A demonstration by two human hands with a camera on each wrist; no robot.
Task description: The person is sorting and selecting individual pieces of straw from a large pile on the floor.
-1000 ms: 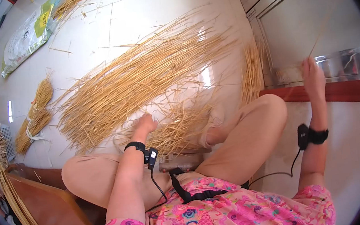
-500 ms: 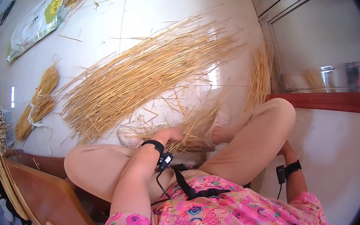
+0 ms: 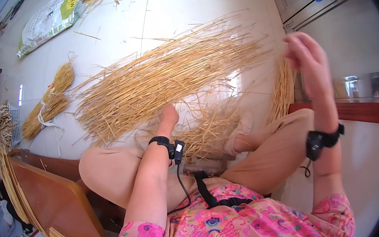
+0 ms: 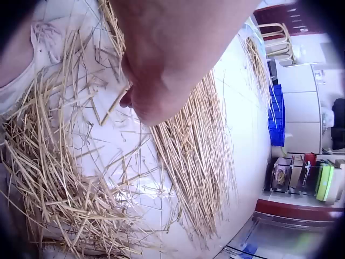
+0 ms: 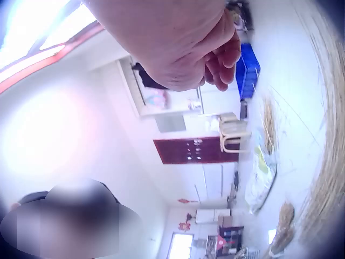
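A wide layer of long golden straw (image 3: pixel 165 74) lies across the pale tiled floor. At its near edge is my left hand (image 3: pixel 169 116), its back toward the head camera. The left wrist view shows that hand (image 4: pixel 161 81) bent inward over the straw; its fingertips are mostly hidden, and I cannot tell whether they pinch a stalk. Between the hand and a foot lies a messy heap of short straw (image 3: pixel 210 132). My right hand (image 3: pixel 307 59) is raised at the right, with loosely bent fingers and nothing visible in them; the right wrist view shows those fingers (image 5: pixel 221 65) hanging.
Straw stalks (image 3: pixel 283 92) lie beside the glass cabinet (image 3: pixel 347 51) at the right. A tied straw bundle (image 3: pixel 56 94) rests on the left, with a printed sack (image 3: pixel 47 22) beyond it. Near my left knee stands a brown wooden panel (image 3: pixel 59 191).
My right hand held a thin stalk out right, dropped beside the right knee, then rose without a visible stalk. The left hand moved over the messy heap, then back to the straw layer's edge.
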